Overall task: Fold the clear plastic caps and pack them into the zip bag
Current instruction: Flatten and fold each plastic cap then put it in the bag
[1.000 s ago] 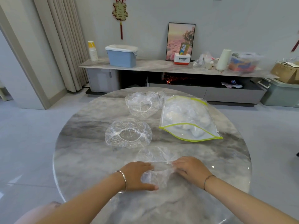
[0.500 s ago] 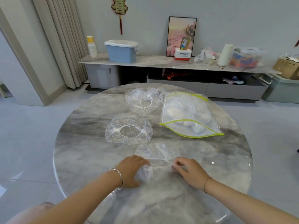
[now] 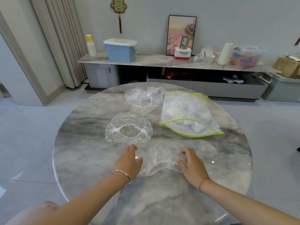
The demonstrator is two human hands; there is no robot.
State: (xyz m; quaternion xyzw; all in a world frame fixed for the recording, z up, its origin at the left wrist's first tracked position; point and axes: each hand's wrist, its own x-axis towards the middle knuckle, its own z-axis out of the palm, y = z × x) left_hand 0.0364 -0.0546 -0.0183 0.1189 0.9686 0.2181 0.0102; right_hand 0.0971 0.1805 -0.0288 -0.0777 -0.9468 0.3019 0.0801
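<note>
Left hand (image 3: 129, 161) beside crumpled clear cap (image 3: 159, 161)

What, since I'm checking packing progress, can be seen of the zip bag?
The zip bag is clear soft plastic edged in yellow-green. It lies flat on the round marble table, right of centre, its mouth facing the person and gaping open. Whitish bundles, apparently folded caps, partly fill it. An unfolded cap lies against its far left corner; the left hand and right hand do not touch it.
</note>
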